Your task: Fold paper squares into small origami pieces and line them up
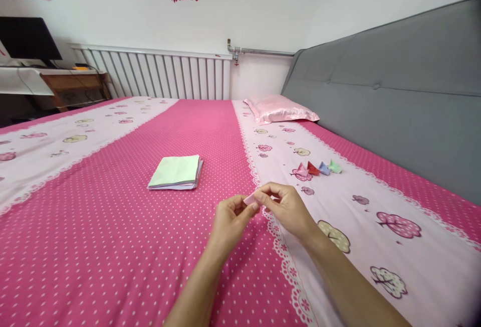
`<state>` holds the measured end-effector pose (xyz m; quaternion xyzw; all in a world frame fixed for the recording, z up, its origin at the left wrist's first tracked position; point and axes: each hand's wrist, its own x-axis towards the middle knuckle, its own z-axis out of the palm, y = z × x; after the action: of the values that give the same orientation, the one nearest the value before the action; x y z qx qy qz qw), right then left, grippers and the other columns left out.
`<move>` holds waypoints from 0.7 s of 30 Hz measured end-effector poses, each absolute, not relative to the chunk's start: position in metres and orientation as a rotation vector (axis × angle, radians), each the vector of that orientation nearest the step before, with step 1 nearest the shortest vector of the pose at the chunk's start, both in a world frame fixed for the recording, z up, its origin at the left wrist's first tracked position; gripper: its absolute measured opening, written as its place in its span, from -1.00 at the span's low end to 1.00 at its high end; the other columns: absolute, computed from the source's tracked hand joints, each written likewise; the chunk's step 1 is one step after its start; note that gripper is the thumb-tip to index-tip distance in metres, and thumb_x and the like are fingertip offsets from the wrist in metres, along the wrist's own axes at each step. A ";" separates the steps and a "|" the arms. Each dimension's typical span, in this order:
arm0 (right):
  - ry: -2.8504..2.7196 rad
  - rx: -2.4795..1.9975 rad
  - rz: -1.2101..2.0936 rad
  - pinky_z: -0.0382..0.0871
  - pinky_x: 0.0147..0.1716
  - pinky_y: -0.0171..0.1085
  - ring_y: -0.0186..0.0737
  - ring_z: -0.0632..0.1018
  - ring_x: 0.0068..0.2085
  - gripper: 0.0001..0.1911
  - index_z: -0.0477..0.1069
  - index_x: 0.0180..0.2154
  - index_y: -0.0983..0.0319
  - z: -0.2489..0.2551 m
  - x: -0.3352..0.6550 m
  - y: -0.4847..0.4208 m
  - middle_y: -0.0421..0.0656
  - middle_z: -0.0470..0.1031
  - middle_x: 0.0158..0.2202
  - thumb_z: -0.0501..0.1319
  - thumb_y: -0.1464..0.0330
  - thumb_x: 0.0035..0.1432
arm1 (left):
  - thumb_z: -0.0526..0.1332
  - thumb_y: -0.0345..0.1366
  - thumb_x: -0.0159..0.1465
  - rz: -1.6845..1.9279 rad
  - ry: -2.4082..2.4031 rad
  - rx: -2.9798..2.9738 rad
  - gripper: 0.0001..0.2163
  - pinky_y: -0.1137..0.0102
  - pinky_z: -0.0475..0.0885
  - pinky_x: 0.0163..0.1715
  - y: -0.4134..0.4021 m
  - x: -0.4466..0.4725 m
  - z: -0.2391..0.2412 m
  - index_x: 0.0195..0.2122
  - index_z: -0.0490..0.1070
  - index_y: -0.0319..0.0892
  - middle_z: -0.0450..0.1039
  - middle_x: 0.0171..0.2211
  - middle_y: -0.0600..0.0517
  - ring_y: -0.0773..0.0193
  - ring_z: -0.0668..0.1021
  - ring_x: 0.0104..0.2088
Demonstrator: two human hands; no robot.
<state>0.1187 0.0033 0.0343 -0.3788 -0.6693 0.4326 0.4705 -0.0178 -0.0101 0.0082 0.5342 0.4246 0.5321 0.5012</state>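
The left hand point(232, 220) and the right hand point(287, 208) both pinch a small pink paper point(249, 199) above the bed point(124, 247), well away from its far edge by the white radiator point(158, 72).

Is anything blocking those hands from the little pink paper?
Nothing visible is: the left fingers and right fingers are already on the pink paper. The stack lies off to the left and the folded pieces lie beyond the right hand, both clear of it.
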 end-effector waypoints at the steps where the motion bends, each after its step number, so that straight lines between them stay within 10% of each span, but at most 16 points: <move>1: -1.640 -0.927 1.072 0.42 -0.39 -0.29 -0.28 0.52 -0.35 -0.83 0.47 -0.30 0.22 0.035 0.118 0.002 -0.14 0.53 -0.36 0.18 0.33 0.03 | 0.26 -0.20 0.04 1.292 1.019 1.300 -0.79 0.47 0.31 -0.49 -0.009 -0.018 0.007 -0.48 0.42 -0.29 0.44 -0.56 0.02 0.34 0.46 -0.51; 21: -1.655 -0.963 0.896 0.47 -0.24 -0.23 -0.22 0.56 -0.30 -0.76 0.50 -0.23 0.22 0.028 0.112 -0.001 -0.12 0.56 -0.31 0.17 0.43 0.01 | 0.22 -0.25 0.07 1.448 1.233 1.429 -0.82 0.37 0.43 -0.34 -0.012 -0.019 0.009 -0.33 0.41 -0.23 0.50 -0.37 -0.05 0.24 0.54 -0.35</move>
<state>0.1119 -0.0006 0.0278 -0.3965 -0.6819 0.3692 0.4914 -0.0187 -0.0118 0.0087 0.5576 0.4811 0.5650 0.3721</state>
